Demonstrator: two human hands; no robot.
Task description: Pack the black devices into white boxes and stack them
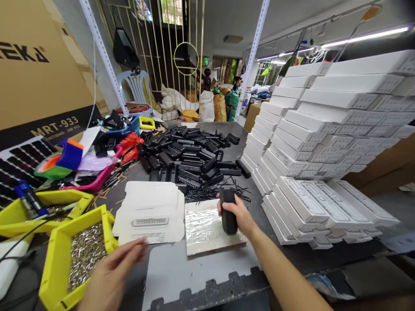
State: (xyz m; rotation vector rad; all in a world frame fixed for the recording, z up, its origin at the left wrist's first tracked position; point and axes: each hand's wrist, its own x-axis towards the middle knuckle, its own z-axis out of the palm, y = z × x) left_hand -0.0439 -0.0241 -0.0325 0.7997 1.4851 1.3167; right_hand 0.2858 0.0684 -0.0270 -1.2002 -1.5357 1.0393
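Observation:
My right hand point(240, 214) grips a black oblong plastic device point(228, 210), held upright over a stack of clear plastic bags point(204, 226) on the dark table. My left hand point(112, 276) hovers blurred near the front edge, fingers apart and holding nothing, between a yellow tray of small metal parts point(81, 255) and a pile of flat unfolded white cartons point(151, 214). A heap of the same black devices point(191, 153) lies behind the cartons, with thin black sticks point(207, 194) scattered in front of it.
Stacks of folded white boxes point(324, 138) fill the right side. A second yellow tray point(42, 209), tape rolls point(60, 162) and pink and red clutter lie at the left, under a large cardboard box point(39, 65). A grey mat point(194, 268) covers the front edge.

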